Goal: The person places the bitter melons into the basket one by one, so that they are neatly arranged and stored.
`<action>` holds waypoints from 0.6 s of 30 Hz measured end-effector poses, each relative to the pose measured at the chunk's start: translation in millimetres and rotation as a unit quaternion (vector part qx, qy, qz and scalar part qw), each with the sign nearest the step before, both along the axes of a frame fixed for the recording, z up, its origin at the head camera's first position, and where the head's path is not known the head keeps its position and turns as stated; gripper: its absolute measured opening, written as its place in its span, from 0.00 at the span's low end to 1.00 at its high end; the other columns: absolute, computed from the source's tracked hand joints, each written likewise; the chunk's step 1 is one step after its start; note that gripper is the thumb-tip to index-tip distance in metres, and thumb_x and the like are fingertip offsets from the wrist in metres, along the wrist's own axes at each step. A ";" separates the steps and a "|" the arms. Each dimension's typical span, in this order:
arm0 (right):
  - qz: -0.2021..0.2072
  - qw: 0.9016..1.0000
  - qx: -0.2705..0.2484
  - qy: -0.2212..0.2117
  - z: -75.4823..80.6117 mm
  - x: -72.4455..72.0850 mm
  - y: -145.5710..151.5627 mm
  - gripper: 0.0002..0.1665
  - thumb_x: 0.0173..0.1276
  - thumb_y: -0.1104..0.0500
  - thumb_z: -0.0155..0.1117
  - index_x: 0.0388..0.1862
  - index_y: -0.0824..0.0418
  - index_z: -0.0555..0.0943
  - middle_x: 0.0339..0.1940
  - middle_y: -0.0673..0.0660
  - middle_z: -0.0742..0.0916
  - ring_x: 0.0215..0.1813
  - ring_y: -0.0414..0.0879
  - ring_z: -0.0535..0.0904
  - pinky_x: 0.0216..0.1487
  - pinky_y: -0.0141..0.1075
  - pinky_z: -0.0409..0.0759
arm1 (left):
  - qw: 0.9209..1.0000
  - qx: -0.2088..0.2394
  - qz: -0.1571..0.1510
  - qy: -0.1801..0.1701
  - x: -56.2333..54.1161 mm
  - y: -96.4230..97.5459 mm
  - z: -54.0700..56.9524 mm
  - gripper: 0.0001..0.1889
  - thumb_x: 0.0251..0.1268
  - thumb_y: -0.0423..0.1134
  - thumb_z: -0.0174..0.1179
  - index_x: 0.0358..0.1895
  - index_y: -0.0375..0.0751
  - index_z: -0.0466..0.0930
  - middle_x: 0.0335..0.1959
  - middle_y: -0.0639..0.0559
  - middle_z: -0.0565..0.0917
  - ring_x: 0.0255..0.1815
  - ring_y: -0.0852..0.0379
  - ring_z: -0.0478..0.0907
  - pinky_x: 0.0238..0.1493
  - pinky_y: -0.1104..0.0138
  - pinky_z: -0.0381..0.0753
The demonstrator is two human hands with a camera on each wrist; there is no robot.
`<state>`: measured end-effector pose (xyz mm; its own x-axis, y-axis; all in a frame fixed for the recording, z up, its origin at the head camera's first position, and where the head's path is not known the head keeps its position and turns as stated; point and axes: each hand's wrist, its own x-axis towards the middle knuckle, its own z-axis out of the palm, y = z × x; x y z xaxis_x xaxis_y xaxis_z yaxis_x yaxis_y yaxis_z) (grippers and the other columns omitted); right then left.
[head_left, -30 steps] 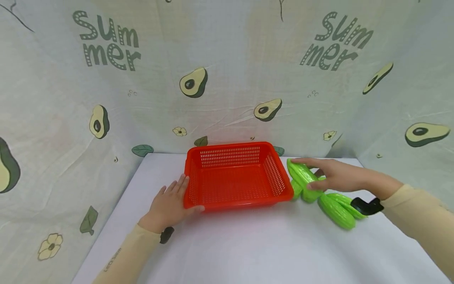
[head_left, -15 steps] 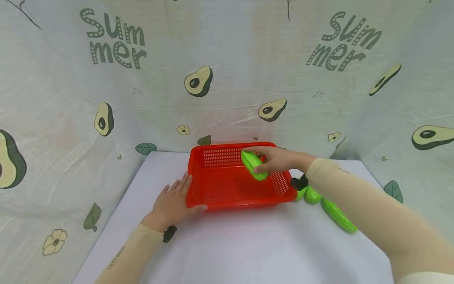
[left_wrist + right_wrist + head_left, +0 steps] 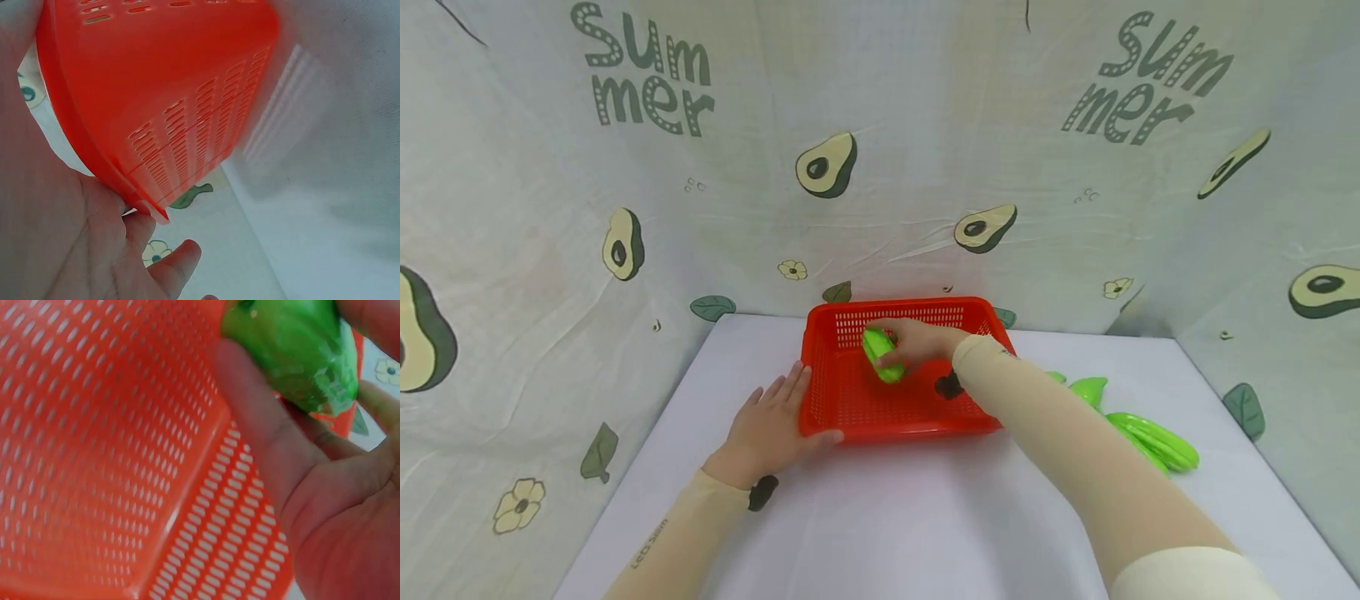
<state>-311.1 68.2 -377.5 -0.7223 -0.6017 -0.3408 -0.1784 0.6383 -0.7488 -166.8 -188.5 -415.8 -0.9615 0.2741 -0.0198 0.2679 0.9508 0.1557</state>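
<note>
Basket (image 3: 895, 432) in red, left hand (image 3: 767, 433) spread against its rim, right hand (image 3: 919, 343) gripping a green vegetable (image 3: 877, 346).

Head view: bright, even, soft light; source out of frame, direction unclear. Backdrop cloth (image 3: 895, 125) pale, low contrast, slightly washed out. Soft grey shadow on the table (image 3: 880, 533) beside the right sleeve (image 3: 1037, 425), faint red cast just in front of the red basket (image 3: 895, 432). Small shiny highlights on the loose green vegetables (image 3: 1157, 440). Right hand (image 3: 913, 343) a bit soft, fine detail smeared. Left wrist view: dimmer, left hand (image 3: 69, 231) in shade, basket plastic glowing, pale streaks on the white surface at right, hazy there. Right wrist view: basket mesh and fingers blurred; whitish patches on the held green vegetable (image 3: 294, 353), glare or surface unclear.
</note>
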 end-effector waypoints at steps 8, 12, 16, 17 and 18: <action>0.007 0.999 0.010 -0.038 -14.5 -2.0 -21.3 0.47 0.66 0.60 0.71 0.80 0.48 0.60 0.55 0.59 0.74 0.56 0.54 0.72 0.46 0.40 0.84 | 1.000 0.002 -0.001 0.000 -0.3 0.0 1.4 0.59 0.56 0.76 0.55 0.79 0.35 0.50 0.79 0.39 0.53 0.74 0.33 0.59 0.68 0.37 0.60; 0.017 0.999 0.033 -0.021 -20.8 -3.3 -28.3 0.47 0.64 0.57 0.73 0.79 0.44 0.62 0.56 0.55 0.76 0.57 0.53 0.71 0.47 0.39 0.82 | 1.000 -0.005 -0.002 -0.001 -0.6 0.9 2.3 0.59 0.56 0.77 0.54 0.79 0.35 0.50 0.79 0.39 0.53 0.74 0.33 0.58 0.68 0.38 0.59; 0.035 0.998 0.054 0.016 -28.2 -4.7 -36.1 0.47 0.63 0.54 0.75 0.78 0.43 0.64 0.55 0.53 0.77 0.57 0.51 0.71 0.49 0.39 0.80 | 1.000 -0.004 0.000 -0.005 -0.6 1.9 3.4 0.59 0.56 0.76 0.55 0.79 0.35 0.50 0.79 0.39 0.53 0.74 0.33 0.58 0.69 0.38 0.58; 0.038 0.997 0.058 0.019 -30.1 -4.7 -38.1 0.47 0.63 0.54 0.75 0.78 0.43 0.64 0.55 0.52 0.77 0.57 0.50 0.71 0.50 0.39 0.80 | 1.000 -0.004 0.001 -0.006 -0.7 2.1 3.5 0.59 0.55 0.76 0.55 0.79 0.35 0.50 0.79 0.39 0.53 0.74 0.33 0.57 0.69 0.38 0.57; 0.042 0.997 0.059 0.021 -32.2 -5.0 -39.9 0.47 0.63 0.54 0.75 0.78 0.43 0.64 0.55 0.52 0.77 0.57 0.50 0.71 0.50 0.40 0.79 | 1.000 -0.003 0.002 -0.007 -0.7 2.3 3.5 0.59 0.55 0.76 0.56 0.79 0.35 0.50 0.79 0.39 0.53 0.74 0.33 0.57 0.69 0.38 0.57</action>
